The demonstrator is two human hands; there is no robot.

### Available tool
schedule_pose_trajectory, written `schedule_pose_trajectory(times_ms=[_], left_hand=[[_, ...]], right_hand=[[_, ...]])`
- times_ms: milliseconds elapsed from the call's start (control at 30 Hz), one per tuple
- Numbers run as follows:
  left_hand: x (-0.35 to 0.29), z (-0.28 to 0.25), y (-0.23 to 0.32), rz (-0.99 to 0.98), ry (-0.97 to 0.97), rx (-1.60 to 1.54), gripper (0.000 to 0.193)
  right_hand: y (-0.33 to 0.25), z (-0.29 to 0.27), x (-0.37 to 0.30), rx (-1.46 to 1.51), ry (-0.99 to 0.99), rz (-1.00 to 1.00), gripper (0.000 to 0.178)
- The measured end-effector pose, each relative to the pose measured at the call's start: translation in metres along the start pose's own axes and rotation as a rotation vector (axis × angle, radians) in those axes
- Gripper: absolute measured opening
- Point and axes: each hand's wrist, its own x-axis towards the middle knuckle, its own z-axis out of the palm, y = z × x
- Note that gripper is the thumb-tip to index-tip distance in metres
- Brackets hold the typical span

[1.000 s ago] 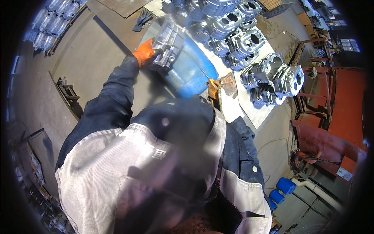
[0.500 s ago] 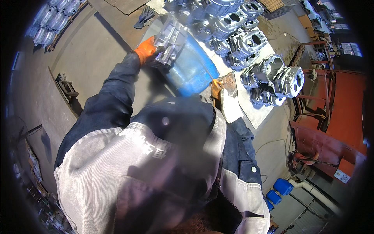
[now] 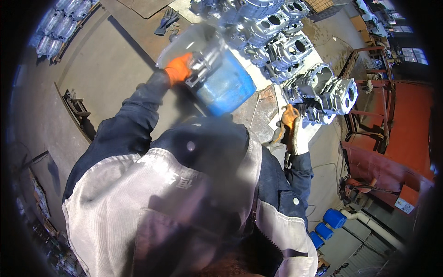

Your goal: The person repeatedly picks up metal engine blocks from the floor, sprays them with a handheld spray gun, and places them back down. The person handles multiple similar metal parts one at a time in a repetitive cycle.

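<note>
my left hand [image 3: 177, 69]: fingers gripping metal casting [image 3: 203, 64] over blue bin [image 3: 226, 87]. my right hand [image 3: 293, 124]: beside engine casings [image 3: 323, 92], grip unclear.

I see my left hand [image 3: 177, 69] in an orange glove; my right hand [image 3: 292, 125] in an orange-and-pale glove; dark navy sleeves; a grey-fronted work jacket with pale printed characters and round snaps.

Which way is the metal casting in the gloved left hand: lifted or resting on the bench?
Lifted: the left hand grips the metal casting above the blue tub.
</note>
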Motion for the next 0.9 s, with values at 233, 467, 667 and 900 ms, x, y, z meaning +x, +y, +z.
schedule_pose_trajectory(times_ms=[233, 467, 667, 900], left_hand=[[-0.063, 0.035, 0.039, 0.149, -0.232, 0.339, 0.067], [-0.026, 0.044, 0.024, 0.037, -0.280, 0.222, 0.063], [-0.013, 0.064, 0.036, -0.223, -0.257, 0.131, 0.037], [-0.031, 0.033, 0.046, -0.045, -0.044, 0.009, 0.036]], right_hand=[[0.063, 0.001, 0.062, -0.137, 0.266, 0.123, 0.053], [0.066, -0.009, -0.034, -0.103, 0.189, 0.317, 0.063], [0.042, 0.000, -0.121, 0.062, 0.185, 0.313, 0.065], [0.058, -0.017, -0.111, 0.453, 0.146, 0.147, 0.067]])
